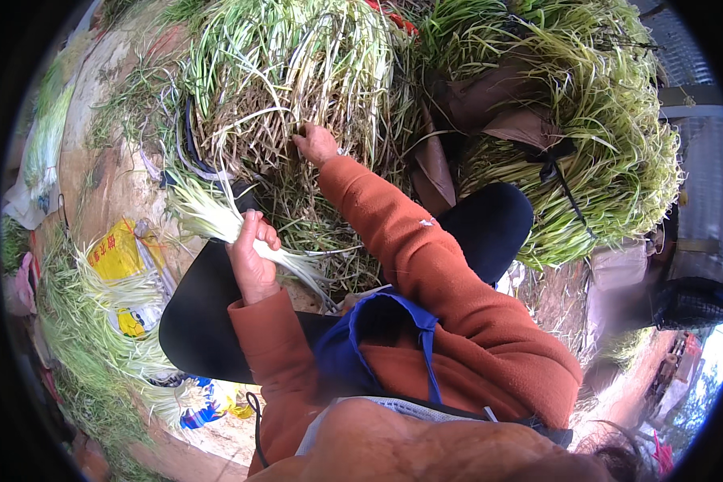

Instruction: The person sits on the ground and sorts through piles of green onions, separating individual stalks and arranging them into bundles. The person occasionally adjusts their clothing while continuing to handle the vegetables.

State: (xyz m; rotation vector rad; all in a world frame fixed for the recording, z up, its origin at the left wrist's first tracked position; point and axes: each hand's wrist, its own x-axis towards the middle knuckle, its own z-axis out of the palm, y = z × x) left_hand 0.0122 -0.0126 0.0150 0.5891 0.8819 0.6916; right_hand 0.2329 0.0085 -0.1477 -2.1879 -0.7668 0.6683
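My left hand (254,256) is closed around a bunch of pale green-white stalks (208,208), leafy ends pointing up and left, thin white ends trailing down and right. My right hand (316,144) reaches to the front of a large heap of long green stalks (349,84), whose near side is brown and dry. Its fingers are bent against the brown stems; whether they grip any stalk cannot be told. The heap stands directly before me, beyond my knees.
A big tied bundle of greens (602,120) stands at the right beside brown sheeting (437,162). Pale stalks (132,289) lie at the left on a yellow printed bag (115,253). Loose green leaves (90,373) cover the floor there. A black mesh container (693,304) is at the far right.
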